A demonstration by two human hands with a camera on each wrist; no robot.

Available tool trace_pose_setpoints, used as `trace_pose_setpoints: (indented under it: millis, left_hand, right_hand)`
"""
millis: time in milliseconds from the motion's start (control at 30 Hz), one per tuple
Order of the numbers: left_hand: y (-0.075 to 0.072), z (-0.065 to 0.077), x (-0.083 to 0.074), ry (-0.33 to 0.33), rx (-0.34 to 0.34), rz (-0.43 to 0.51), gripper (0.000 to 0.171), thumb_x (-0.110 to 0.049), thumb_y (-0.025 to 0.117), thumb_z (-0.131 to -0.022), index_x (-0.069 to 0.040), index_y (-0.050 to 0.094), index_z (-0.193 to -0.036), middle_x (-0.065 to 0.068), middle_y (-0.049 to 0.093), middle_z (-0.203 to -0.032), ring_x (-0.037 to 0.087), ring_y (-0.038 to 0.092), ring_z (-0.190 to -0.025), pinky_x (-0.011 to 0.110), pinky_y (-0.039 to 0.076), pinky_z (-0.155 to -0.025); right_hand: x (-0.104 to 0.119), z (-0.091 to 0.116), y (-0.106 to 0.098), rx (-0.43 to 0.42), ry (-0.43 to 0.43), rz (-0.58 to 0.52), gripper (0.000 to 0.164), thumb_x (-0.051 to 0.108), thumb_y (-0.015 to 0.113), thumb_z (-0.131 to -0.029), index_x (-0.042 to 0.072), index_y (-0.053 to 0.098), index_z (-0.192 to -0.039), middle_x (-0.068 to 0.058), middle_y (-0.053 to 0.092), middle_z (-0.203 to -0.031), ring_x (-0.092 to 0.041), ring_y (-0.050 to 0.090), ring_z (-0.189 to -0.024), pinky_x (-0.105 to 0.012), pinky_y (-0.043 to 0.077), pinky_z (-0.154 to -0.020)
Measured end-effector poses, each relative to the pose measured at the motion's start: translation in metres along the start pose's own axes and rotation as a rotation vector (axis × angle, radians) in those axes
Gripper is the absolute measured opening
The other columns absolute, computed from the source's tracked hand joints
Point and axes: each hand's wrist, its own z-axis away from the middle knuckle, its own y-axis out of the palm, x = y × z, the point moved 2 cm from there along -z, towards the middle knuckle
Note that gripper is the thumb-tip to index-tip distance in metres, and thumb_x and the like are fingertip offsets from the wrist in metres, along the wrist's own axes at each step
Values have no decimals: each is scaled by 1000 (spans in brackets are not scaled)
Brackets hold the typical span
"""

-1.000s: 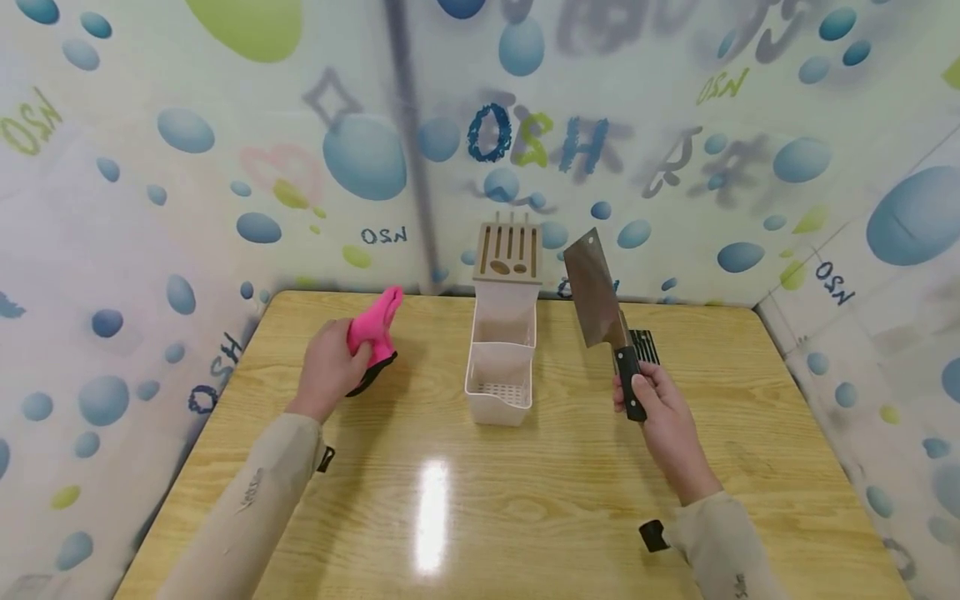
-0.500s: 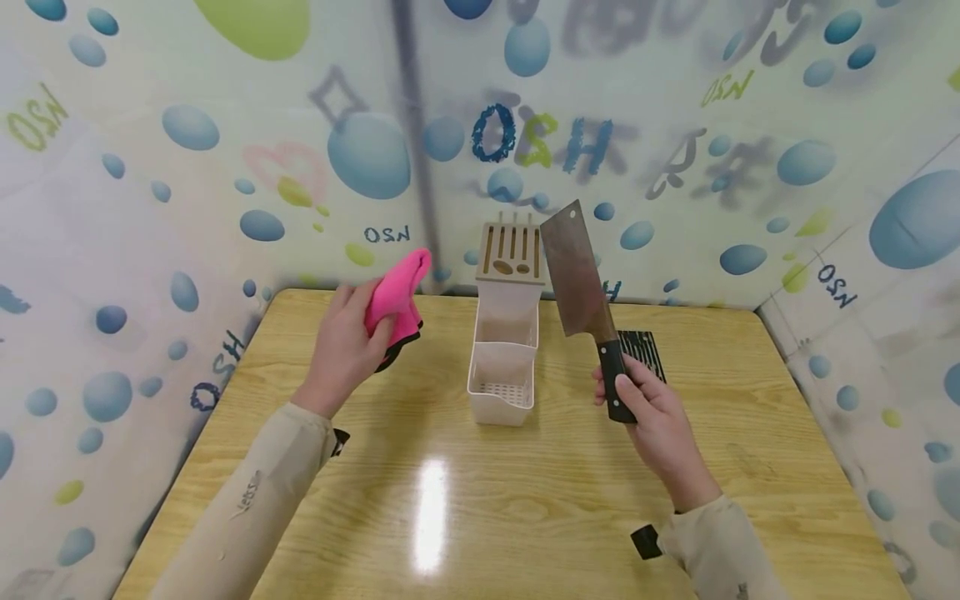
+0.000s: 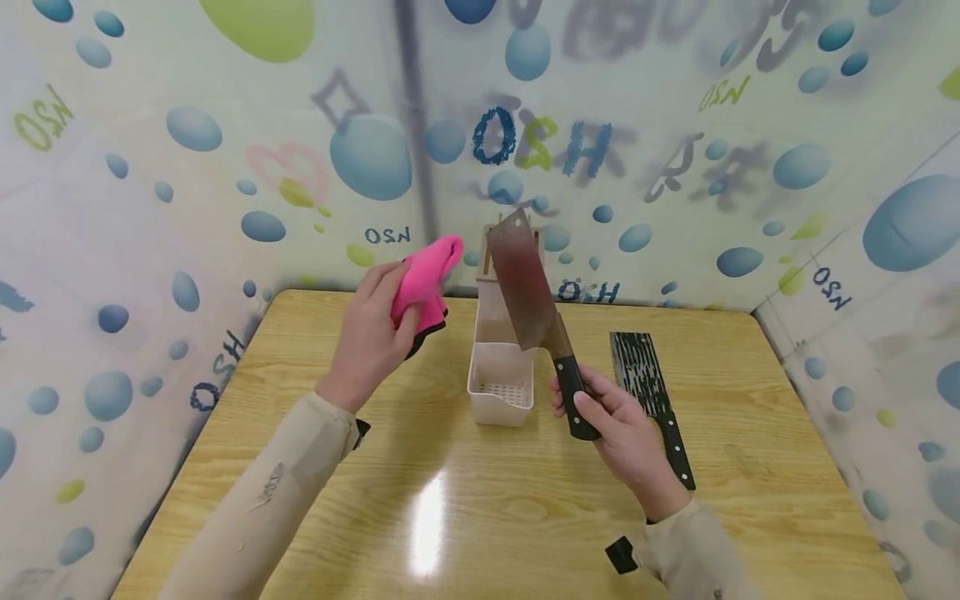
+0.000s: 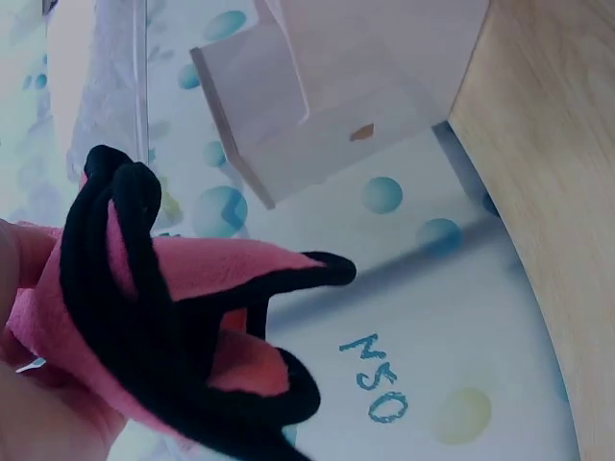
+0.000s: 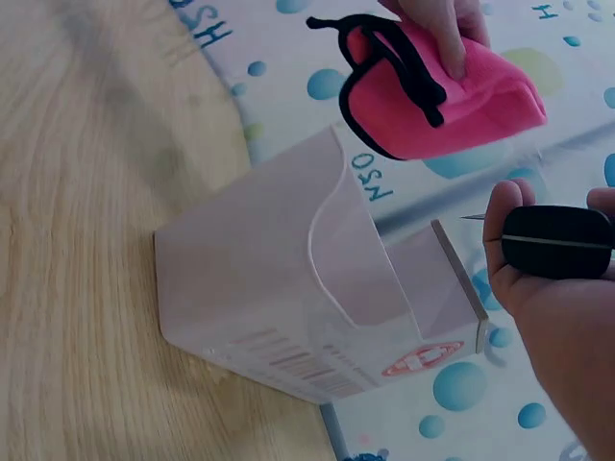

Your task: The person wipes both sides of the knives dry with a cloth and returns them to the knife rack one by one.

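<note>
My left hand (image 3: 371, 333) grips a folded pink cloth (image 3: 423, 287) with black edging, held above the table left of the knife holder. In the left wrist view the cloth (image 4: 240, 279) bunches into open folds. My right hand (image 3: 618, 429) holds a cleaver (image 3: 525, 287) by its black handle, blade pointing up and to the left. The blade overlaps the white knife holder (image 3: 501, 408) in the head view and hides part of its slotted top. From the right wrist, the handle end (image 5: 557, 242) shows inside the curled fingers, with the cloth (image 5: 442, 106) across from it.
A second knife (image 3: 641, 375) with a black-and-silver patterned blade lies on the wooden table (image 3: 750, 433), right of the holder and beside my right hand. A patterned wall (image 3: 660, 125) rises behind the table's back edge.
My left hand has lifted the cloth and brought it rightward and up. My right hand has carried the cleaver leftward, in front of the holder, and the second knife has come into fuller view.
</note>
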Motion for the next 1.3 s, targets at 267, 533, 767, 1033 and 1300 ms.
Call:
trace_pose_setpoints:
  millis: [267,533,767,1033,1300]
  left_hand:
    - [6,-7,-8,55,-44,-29,48,1,65,-92,7,59,-139,26,60,-129,40,58,-115,52,56,-94]
    - [12,-12,-8,66,25,-84,56,-1,66,-92,0,56,-147,26,56,-116,40,53,-105,50,53,-87]
    - [17,-17,-10,91,70,-99,41,1,65,-93,7,61,-133,25,54,-116,38,55,-105,48,56,-89]
    - [20,-20,-13,178,101,-136,51,6,64,-93,5,57,-144,21,57,-147,37,58,-131,48,50,-110]
    - [22,-20,-15,205,110,-150,52,6,65,-93,3,58,-144,19,60,-145,34,57,-135,47,47,-113]
  right_hand:
    - [-5,-1,14,62,-1,-33,46,8,40,-112,-18,31,-149,-6,61,-126,-15,63,-108,-26,56,-99]
    - [-7,0,20,88,4,-38,45,8,41,-112,-17,34,-149,-6,61,-127,-14,63,-108,-26,55,-99]
    - [-9,-1,26,117,-1,-57,45,7,41,-112,-18,35,-149,-3,63,-127,-13,64,-108,-27,56,-99]
    - [-10,-2,27,105,12,-40,46,7,42,-111,-17,35,-150,-15,60,-127,-12,65,-106,-28,58,-96]
    - [-9,-2,28,108,8,47,45,6,43,-111,-15,39,-150,-29,56,-127,-15,64,-104,-27,59,-93]
